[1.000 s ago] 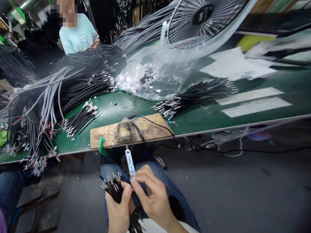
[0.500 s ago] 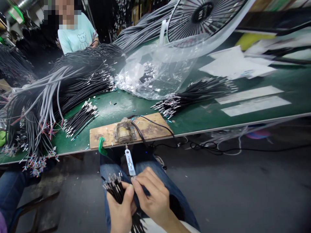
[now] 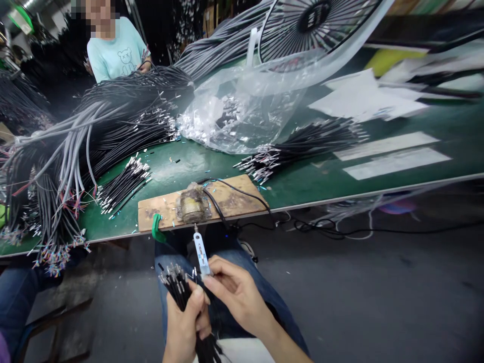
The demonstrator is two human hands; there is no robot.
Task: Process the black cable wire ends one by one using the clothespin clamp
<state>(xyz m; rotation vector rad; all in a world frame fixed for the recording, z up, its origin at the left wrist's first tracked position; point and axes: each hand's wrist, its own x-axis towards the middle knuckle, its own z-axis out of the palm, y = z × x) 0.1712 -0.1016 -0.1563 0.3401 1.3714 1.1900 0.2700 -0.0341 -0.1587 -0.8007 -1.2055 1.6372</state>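
My left hand (image 3: 188,317) is closed around a bundle of short black cables (image 3: 177,287), their silvery stripped ends pointing up and away from me. At the lower end of a narrow light-blue plastic piece (image 3: 200,252), my right hand (image 3: 234,295) has thumb and fingers pressed together. What lies between those fingertips is hidden. The blue piece hangs from the metal shaft of a small motor (image 3: 192,203), which is fixed on a wooden board (image 3: 238,194). A thin bright wire end (image 3: 194,274) rises between the two hands.
A green clamp (image 3: 157,228) grips the board at the table edge. Cut black cables (image 3: 123,184) lie to the left, more black cables (image 3: 287,154) to the right. Behind are a clear plastic bag (image 3: 242,126), a fan (image 3: 313,25) and long grey cables (image 3: 219,48). Another person (image 3: 117,50) is across the table.
My right hand has moved slightly up and away from the left thumb, onto the blue piece's lower end. A bright wire end now stands out above my left hand, which keeps the bundle.
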